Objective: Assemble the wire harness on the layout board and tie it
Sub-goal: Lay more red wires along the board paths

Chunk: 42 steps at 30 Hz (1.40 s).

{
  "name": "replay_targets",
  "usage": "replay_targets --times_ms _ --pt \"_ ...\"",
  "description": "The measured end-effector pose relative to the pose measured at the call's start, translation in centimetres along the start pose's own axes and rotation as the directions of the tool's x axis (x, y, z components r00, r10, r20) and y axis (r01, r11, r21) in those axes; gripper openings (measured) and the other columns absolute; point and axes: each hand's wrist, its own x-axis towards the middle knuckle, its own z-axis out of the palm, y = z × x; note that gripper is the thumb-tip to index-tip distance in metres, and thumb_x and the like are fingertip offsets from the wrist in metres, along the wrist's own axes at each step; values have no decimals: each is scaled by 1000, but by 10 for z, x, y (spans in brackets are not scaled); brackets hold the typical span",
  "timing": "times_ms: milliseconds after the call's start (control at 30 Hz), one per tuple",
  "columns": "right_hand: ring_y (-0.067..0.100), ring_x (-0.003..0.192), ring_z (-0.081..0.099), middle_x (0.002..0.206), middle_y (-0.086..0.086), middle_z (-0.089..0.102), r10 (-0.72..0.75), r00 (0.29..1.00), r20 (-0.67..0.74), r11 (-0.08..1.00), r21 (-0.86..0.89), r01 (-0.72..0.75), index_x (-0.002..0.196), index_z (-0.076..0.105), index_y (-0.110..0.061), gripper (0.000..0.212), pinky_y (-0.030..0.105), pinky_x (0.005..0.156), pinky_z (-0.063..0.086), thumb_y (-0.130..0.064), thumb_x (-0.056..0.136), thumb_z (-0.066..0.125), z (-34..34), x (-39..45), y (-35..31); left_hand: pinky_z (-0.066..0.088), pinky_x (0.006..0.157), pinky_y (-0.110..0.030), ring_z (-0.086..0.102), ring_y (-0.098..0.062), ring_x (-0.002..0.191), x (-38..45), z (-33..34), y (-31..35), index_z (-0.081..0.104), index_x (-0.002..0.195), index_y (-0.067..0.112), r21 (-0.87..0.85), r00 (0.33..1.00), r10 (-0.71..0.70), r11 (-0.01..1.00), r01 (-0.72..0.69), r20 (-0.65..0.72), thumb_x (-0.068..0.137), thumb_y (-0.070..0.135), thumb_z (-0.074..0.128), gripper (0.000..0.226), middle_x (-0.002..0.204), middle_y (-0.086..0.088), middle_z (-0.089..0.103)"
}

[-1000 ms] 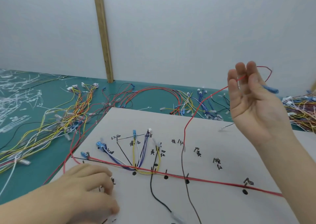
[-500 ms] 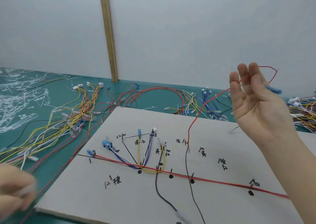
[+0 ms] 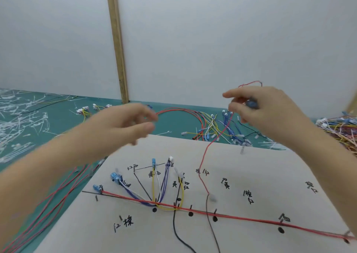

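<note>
I logged both hands raised above the layout board (image 3: 270, 175). The right hand (image 3: 270, 113) hung over the board's far edge, fingers curled and pinching a thin red wire (image 3: 204, 156) together with a blue connector (image 3: 251, 104). The wire looped above that hand, then dropped to the board, where it met a dark lead beside the handwritten labels. The left hand (image 3: 123, 125) was motion-blurred over the board's far-left corner; its fingers looked loosely spread and I saw nothing in them. On the board, a long red wire (image 3: 241, 218) lay along the drawn baseline, with yellow, blue and white branches (image 3: 160, 183) fanned off it toward blue plugs. Loose wire bundles (image 3: 212, 125) lay on the green mat (image 3: 58, 117) beyond the board.
</note>
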Motion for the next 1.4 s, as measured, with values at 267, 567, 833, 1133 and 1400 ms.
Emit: replay_targets --times_ms 267,567,833,1133,1400 --pt "-11 66 49 60 -16 48 -29 1000 2 997 -69 29 79 48 -30 36 7 57 36 4 68 56 19 -25 -8 37 58 -8 50 4 61 42 103 65 50 94 40 -187 960 273 942 -279 -57 67 44 72 36 81 20 52" --pt "10 63 47 56 -7 46 -60 997 51 996 -58 63 97 53 -35 36 23 60 37 -5 78 52 19 -34 7 43 58 -17 49 -3 52 58 109 45 54 74 31 -199 974 96 970 -138 -206 79 2 52 29 63 14 55" --pt "15 61 49 67 -1 58 124 992 14 971 -208 -118 95 64 -23 40 31 60 38 4 80 39 -11 -23 43 27 41 -17 32 -7 36 63 93 21 66 75 21 -362 989 -131 927 96 -71 80 7 41 29 37 10 36" --pt "27 78 59 77 -23 59 11 996 -85 904 -425 -47 68 54 -53 50 42 78 50 -12 70 26 -78 -3 78 17 36 -14 23 -7 34 65 88 -6 63 72 10 -661 927 -369 679 319 67 90 7 40 29 45 8 29" --pt "15 125 42 138 -11 43 535 775 337 726 -652 -218 119 46 -56 75 42 111 28 -77 48 58 -118 -15 111 28 38 -15 31 -7 38 61 91 -21 68 73 10 -625 942 -321 717 308 97 90 5 46 28 46 10 41"
